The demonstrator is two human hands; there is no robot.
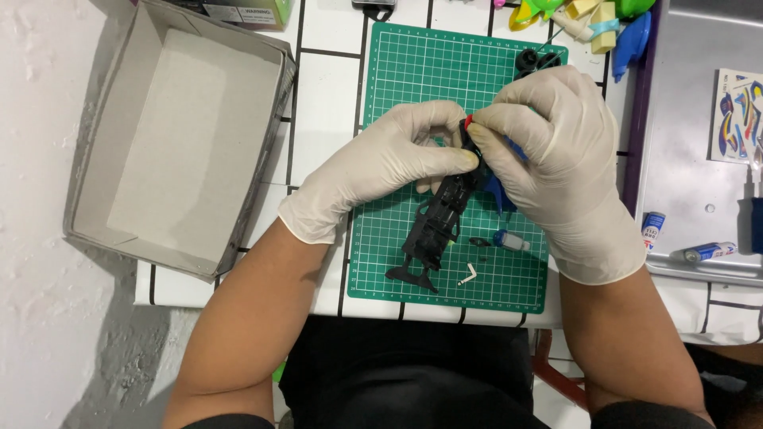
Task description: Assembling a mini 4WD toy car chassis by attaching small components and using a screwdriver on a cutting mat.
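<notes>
Over a green cutting mat [413, 71], the gloved left hand [389, 163] grips a part-built black toy car chassis [441, 222] while the right hand [548, 143] pinches a small red piece [468, 121] onto its top end; wheels [526, 59] and small parts [509, 240] lie loose on the mat, unfitted.

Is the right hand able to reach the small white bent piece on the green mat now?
Probably not at once: the right hand pinches the black chassis together with the left hand. The white bent piece lies uncovered on the green mat, so the way is free once the hand lets go.
</notes>
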